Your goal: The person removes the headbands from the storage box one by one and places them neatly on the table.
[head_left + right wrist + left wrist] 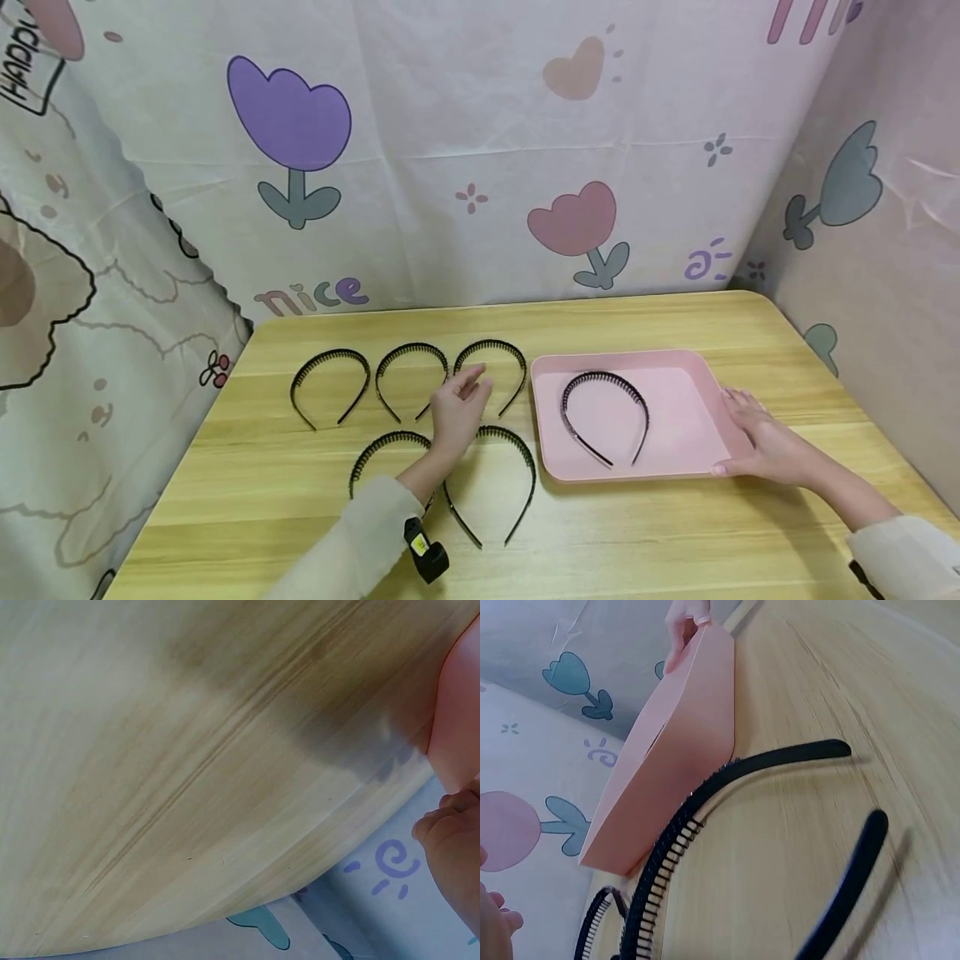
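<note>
My left hand hovers over the black toothed headbands, its fingers loosely bent and nothing held. Nearest its fingertips is the right headband of the back row. Two more, a middle headband and a left headband, lie beside it. In front are two others, one headband partly hidden by my left wrist and another headband to its right. A pink tray holds one headband. My right hand grips the tray's right end, thumb at the front corner, fingers along the side.
Everything lies on a light wooden table. Behind it hangs a printed curtain with flowers and hearts, and similar cloth closes off the right side. A black strap device sits on the left wrist.
</note>
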Demonstrator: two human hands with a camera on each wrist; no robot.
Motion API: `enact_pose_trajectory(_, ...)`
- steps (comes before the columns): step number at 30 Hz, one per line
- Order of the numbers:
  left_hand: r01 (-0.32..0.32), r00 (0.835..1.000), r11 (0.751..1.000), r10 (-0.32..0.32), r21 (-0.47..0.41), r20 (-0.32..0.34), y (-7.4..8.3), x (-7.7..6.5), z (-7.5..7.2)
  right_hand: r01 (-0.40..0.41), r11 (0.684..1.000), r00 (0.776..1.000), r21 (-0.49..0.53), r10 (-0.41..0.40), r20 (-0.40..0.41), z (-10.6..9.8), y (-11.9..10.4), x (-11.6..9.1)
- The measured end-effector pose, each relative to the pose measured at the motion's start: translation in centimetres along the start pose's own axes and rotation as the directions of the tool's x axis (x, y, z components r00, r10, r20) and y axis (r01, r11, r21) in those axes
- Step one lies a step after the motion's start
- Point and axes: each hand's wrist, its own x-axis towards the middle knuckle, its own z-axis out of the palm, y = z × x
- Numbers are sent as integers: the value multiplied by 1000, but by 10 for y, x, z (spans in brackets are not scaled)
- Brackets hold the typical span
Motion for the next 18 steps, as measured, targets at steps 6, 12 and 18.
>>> enact_pose_trajectory(6, 15, 1000, 999, -15, -31, 20, 4, 1, 15, -4, 1000, 1000, -13, 4, 8, 1, 2, 0)
enact_pose_trajectory(12, 31, 999, 999, -30, -42, 28, 7, 0, 35, 16, 1000, 1000, -20, -16, -7, 2, 3, 0)
enact_pose_trajectory(18, 27, 998, 997, -24, -69, 51, 7, -2, 54, 35, 999, 999, -16, -35, -17, 2, 2, 0)
